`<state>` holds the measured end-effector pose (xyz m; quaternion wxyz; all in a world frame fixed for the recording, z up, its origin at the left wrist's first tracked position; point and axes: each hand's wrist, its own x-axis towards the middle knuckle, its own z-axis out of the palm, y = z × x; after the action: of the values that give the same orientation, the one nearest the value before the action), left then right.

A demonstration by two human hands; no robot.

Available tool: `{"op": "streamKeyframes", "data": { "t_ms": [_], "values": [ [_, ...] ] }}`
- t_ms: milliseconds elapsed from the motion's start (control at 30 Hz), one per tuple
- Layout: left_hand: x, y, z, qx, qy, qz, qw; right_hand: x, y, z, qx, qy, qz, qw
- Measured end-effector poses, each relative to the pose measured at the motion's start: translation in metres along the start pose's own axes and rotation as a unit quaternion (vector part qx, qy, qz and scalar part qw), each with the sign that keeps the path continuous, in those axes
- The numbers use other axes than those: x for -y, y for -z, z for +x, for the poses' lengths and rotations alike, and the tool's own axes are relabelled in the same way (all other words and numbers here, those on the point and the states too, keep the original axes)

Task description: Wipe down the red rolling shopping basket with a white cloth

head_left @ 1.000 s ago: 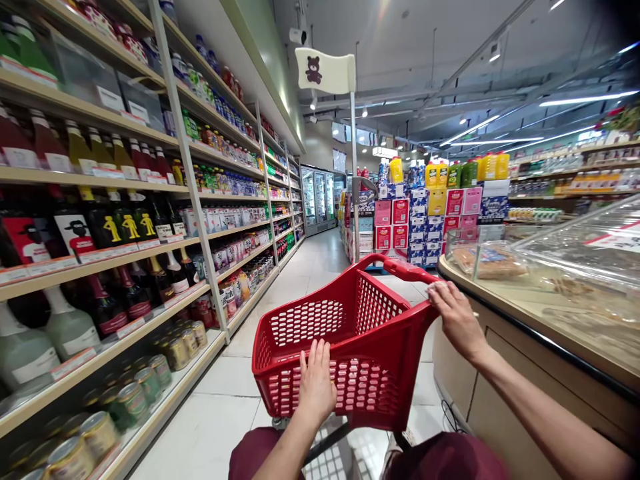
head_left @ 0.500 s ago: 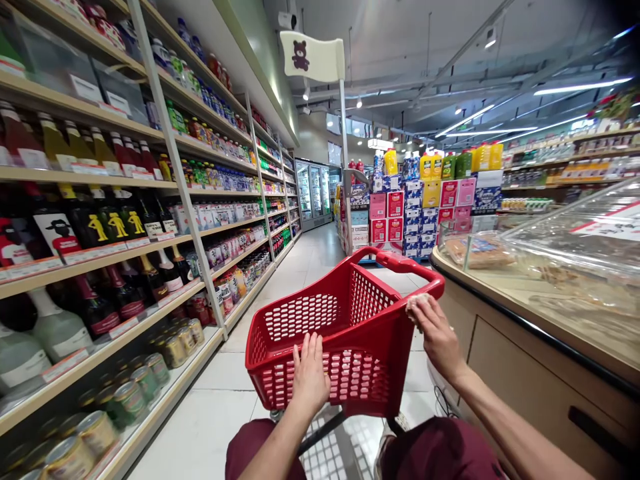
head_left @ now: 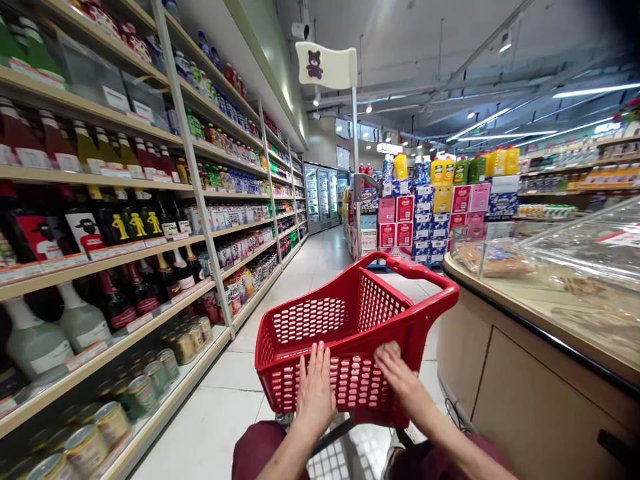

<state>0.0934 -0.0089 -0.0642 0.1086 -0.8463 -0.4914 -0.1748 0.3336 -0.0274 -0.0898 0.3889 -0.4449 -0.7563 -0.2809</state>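
A red plastic shopping cart (head_left: 385, 303) with perforated sides stands right in front of me. Its near side wall faces my knees. My left hand (head_left: 316, 393) lies on that wall toward the left end, fingers stretched out and holding nothing. Against the same wall, farther right, my right hand (head_left: 400, 377) presses a small whitish cloth (head_left: 391, 348). Only a bit of the cloth shows past the fingertips; the rest is covered by the hand. The basket interior is partly visible above the near rim. A pole with a bear-print flag (head_left: 326, 65) rises behind the cart.
Shelves of bottles and cans (head_left: 145, 383) line the left side. A curved wooden counter (head_left: 500, 373) with a clear cover stands close on the right. Stacked drink cartons (head_left: 405, 213) are ahead, with glass-door fridges (head_left: 321, 193) at the aisle's far end.
My right hand has moved with the cloth from the cart's upper corner near the handle down and left onto the side wall. My left hand stays on the wall. The view has shifted slightly.
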Motion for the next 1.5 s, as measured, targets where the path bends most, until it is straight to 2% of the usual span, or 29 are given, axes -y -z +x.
{"op": "streamKeyframes", "data": {
  "t_ms": [100, 200, 300, 400, 567, 767, 933, 1033, 1167, 1333, 1500],
  "values": [
    [0.004, 0.001, -0.006, -0.005, 0.013, 0.006, 1.000, 0.020, -0.005, 0.006, 0.021, -0.016, 0.028, 0.999],
    [0.008, 0.001, -0.009, -0.015, 0.022, 0.008, 1.000, 0.031, -0.007, 0.023, -0.007, -0.046, 0.040, 0.998],
    [0.014, -0.002, -0.014, -0.023, 0.018, 0.003, 1.000, 0.043, -0.021, 0.019, -0.020, -0.010, 0.036, 0.999],
    [0.024, -0.004, -0.019, -0.028, 0.027, 0.011, 0.999, 0.060, -0.036, 0.012, 0.001, 0.033, 0.047, 0.998],
    [0.041, -0.001, -0.024, -0.037, 0.064, 0.035, 0.997, 0.079, -0.046, 0.032, 0.015, 0.020, 0.076, 0.997],
    [0.063, 0.000, -0.039, -0.046, 0.093, 0.035, 0.994, 0.113, -0.072, 0.017, 0.035, 0.073, 0.093, 0.992],
    [0.086, 0.000, -0.050, -0.045, 0.175, 0.029, 0.983, 0.162, -0.093, 0.055, 0.050, 0.098, 0.135, 0.985],
    [0.098, 0.001, -0.058, -0.037, 0.206, 0.033, 0.977, 0.181, -0.111, 0.057, 0.052, 0.112, 0.126, 0.984],
    [0.112, 0.001, -0.069, -0.037, 0.227, 0.046, 0.972, 0.195, -0.120, 0.051, 0.059, 0.133, 0.120, 0.982],
    [0.115, 0.004, -0.074, -0.009, 0.251, 0.053, 0.966, 0.207, -0.123, 0.072, 0.045, 0.121, 0.125, 0.984],
    [0.113, 0.010, -0.072, -0.016, 0.237, 0.049, 0.970, 0.200, -0.130, 0.053, 0.051, 0.126, 0.106, 0.985]
  ]
}}
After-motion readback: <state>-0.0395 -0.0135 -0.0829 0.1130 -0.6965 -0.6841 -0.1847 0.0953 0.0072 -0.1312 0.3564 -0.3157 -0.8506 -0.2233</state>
